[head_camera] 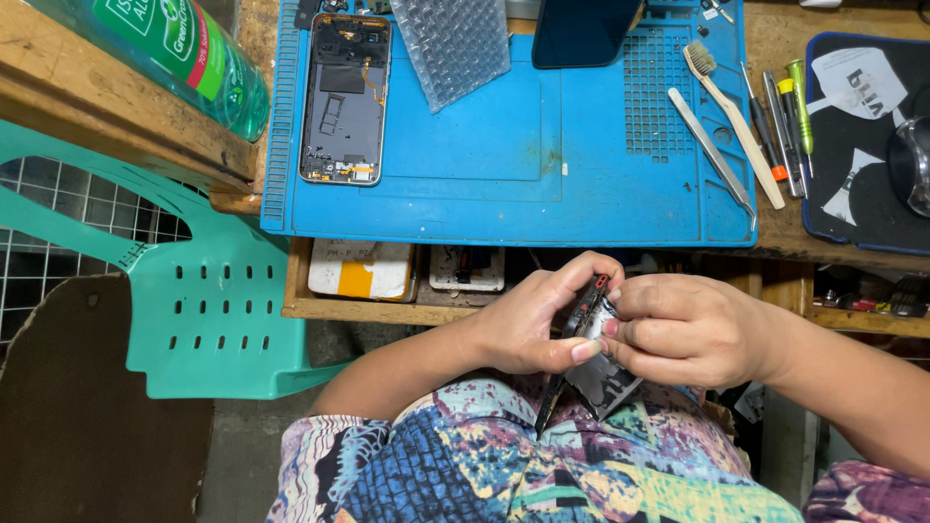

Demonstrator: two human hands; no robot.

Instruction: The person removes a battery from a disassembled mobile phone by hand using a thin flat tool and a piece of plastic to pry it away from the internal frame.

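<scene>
Both hands, left hand (528,324) & right hand (683,329), pinch a dark phone panel (596,358) w/ fingers closed, apparently mid-separation below blue repair mat (504,194); next move likely needs gentle, even prying.

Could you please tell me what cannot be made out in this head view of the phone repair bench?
- Dark phone part: mostly covered by the left hand and right hand.
- Green bottle: cut off by the top edge.
- Dark phone: cut off by the top edge.
- Shelf items: shadowed, too small to identify.
</scene>
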